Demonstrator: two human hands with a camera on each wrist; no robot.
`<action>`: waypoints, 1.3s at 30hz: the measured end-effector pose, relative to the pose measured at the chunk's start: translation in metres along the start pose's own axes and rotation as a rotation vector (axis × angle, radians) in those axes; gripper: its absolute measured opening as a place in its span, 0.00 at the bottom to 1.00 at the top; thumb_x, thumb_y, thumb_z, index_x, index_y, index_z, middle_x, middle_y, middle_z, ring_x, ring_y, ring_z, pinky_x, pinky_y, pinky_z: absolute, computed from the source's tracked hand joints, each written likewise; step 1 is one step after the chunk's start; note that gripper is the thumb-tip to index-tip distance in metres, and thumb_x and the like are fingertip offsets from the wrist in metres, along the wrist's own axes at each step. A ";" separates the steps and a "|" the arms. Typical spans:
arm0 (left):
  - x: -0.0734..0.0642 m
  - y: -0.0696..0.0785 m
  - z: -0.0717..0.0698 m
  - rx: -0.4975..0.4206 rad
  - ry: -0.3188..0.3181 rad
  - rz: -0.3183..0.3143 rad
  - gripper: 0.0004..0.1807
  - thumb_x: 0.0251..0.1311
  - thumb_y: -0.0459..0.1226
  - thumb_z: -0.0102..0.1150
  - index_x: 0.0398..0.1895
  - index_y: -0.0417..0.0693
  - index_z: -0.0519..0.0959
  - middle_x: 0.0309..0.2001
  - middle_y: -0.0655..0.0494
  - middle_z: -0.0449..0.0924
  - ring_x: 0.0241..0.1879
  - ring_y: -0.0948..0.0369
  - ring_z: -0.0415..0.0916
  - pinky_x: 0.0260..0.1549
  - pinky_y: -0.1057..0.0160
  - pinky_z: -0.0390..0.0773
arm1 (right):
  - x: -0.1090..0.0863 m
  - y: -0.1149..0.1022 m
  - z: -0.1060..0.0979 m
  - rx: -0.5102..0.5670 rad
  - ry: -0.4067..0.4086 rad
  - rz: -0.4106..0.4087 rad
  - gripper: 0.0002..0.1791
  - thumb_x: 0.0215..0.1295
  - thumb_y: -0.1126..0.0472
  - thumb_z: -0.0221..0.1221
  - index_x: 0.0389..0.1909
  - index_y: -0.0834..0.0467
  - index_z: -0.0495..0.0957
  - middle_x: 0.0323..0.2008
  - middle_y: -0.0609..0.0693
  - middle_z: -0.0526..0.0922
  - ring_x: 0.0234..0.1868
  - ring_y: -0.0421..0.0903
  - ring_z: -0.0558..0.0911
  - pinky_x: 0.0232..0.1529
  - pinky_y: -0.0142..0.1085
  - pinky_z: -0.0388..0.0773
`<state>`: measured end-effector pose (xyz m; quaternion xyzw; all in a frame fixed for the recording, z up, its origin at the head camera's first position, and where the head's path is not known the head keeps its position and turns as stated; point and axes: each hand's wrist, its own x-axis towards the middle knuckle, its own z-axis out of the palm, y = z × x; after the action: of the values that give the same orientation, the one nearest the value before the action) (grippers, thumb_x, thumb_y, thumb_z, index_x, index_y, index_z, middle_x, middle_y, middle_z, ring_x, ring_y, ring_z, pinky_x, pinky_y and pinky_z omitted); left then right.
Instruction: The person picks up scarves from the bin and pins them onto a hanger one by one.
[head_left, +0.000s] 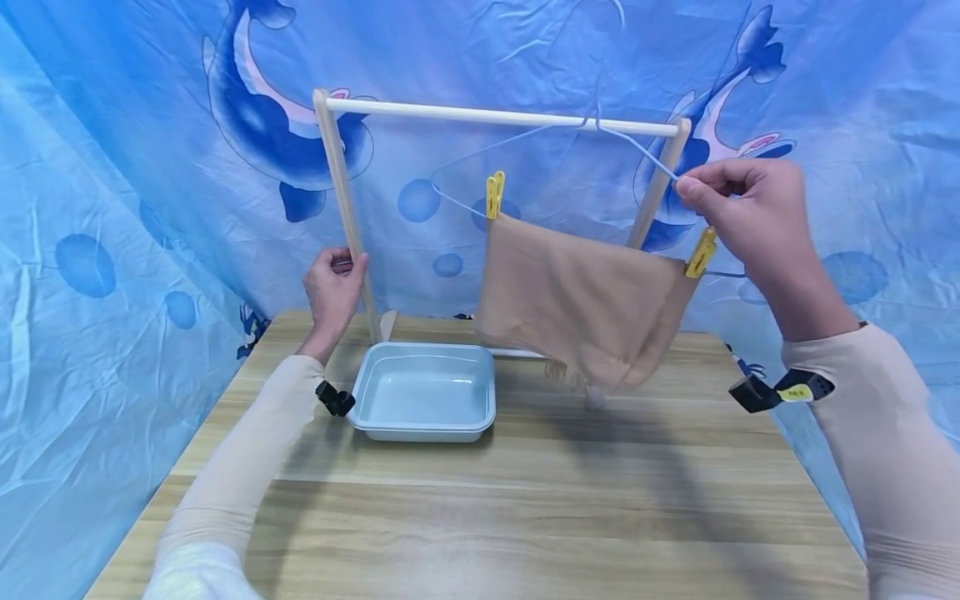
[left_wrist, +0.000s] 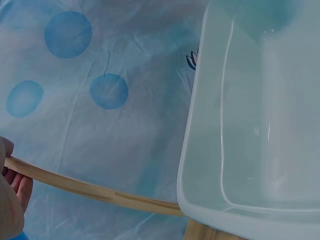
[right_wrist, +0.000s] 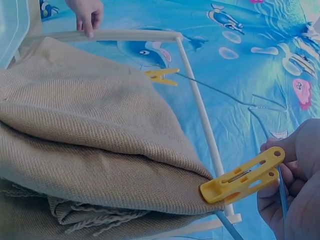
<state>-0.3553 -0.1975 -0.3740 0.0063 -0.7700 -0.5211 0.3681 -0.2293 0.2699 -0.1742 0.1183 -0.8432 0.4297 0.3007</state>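
Note:
My left hand (head_left: 335,287) grips the left post (head_left: 339,175) of a wooden drying rack. The left wrist view shows the fingers around that post (left_wrist: 90,189). With my right hand (head_left: 761,208) I pinch the right shoulder of a thin blue wire hanger (head_left: 637,147). A tan folded scarf (head_left: 585,292) with a fringe hangs tilted from the hanger. One yellow clothespin (head_left: 494,197) clips its left corner; another clothespin (right_wrist: 242,175) clips the corner beside my right hand. The hanger's hook rises above the rack's top rod (head_left: 480,114); whether it rests on the rod I cannot tell.
A pale blue plastic basin (head_left: 427,432) stands on the wooden table (head_left: 480,508), close by the rack's left foot. Behind the rack hangs a blue curtain (head_left: 465,50) printed with dolphins. The rack's lower bar is partly hidden behind the scarf.

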 end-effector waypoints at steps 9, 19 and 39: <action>-0.002 0.000 -0.002 -0.024 0.010 0.001 0.17 0.65 0.44 0.69 0.46 0.38 0.84 0.42 0.42 0.87 0.35 0.67 0.83 0.34 0.77 0.78 | 0.011 0.000 0.021 -0.010 0.008 0.042 0.18 0.68 0.54 0.67 0.48 0.66 0.87 0.30 0.38 0.82 0.35 0.40 0.78 0.39 0.25 0.76; -0.001 0.000 -0.003 -0.031 -0.022 -0.009 0.17 0.67 0.44 0.67 0.48 0.39 0.84 0.42 0.42 0.87 0.39 0.58 0.85 0.34 0.76 0.79 | 0.018 0.014 0.048 0.014 -0.018 0.100 0.19 0.69 0.52 0.66 0.48 0.64 0.87 0.30 0.41 0.83 0.35 0.41 0.78 0.36 0.27 0.75; 0.002 0.000 0.000 -0.018 -0.013 -0.025 0.15 0.66 0.41 0.68 0.47 0.38 0.85 0.43 0.42 0.87 0.37 0.63 0.84 0.35 0.76 0.79 | 0.001 0.052 0.089 0.010 -0.018 0.065 0.18 0.71 0.51 0.64 0.46 0.63 0.88 0.35 0.54 0.83 0.34 0.44 0.76 0.33 0.26 0.75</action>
<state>-0.3570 -0.1985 -0.3729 0.0092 -0.7675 -0.5327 0.3566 -0.2903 0.2299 -0.2472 0.0959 -0.8471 0.4424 0.2785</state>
